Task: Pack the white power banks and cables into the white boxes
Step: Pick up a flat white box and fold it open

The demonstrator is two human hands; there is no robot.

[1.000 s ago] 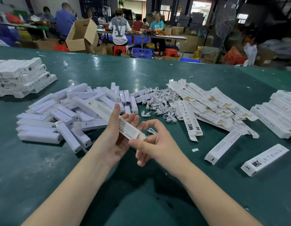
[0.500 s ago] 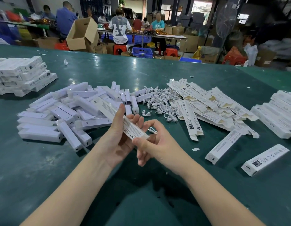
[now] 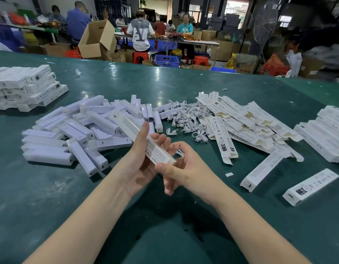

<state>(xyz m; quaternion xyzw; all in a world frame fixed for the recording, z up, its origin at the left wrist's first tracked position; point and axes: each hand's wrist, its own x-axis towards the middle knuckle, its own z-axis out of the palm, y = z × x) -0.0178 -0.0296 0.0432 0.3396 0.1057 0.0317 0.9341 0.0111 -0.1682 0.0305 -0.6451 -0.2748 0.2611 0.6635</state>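
Observation:
My left hand [image 3: 144, 159] grips a long white box [image 3: 130, 128] with printed text, held slantwise above the green table [image 3: 50, 197]. My right hand [image 3: 182, 168] is at the box's near end, thumb pressed against it and fingers curled behind; a bit of white cable [image 3: 181, 153] shows between its fingers. A heap of white power banks [image 3: 73, 130] lies to the left of my hands. Coiled white cables [image 3: 185, 121] are piled behind my hands. Flat unfolded white boxes [image 3: 241, 122] are strewn to the right.
Filled boxes are stacked at far left [image 3: 26, 86] and at the right edge [image 3: 326, 134]. Two closed boxes [image 3: 263, 170] lie near right. Beyond the table's far edge, people sit at other tables among cardboard cartons [image 3: 96, 39] and blue crates.
Both hands with the box have shifted slightly toward me and to the right. My right thumb has slid up against the box's near end.

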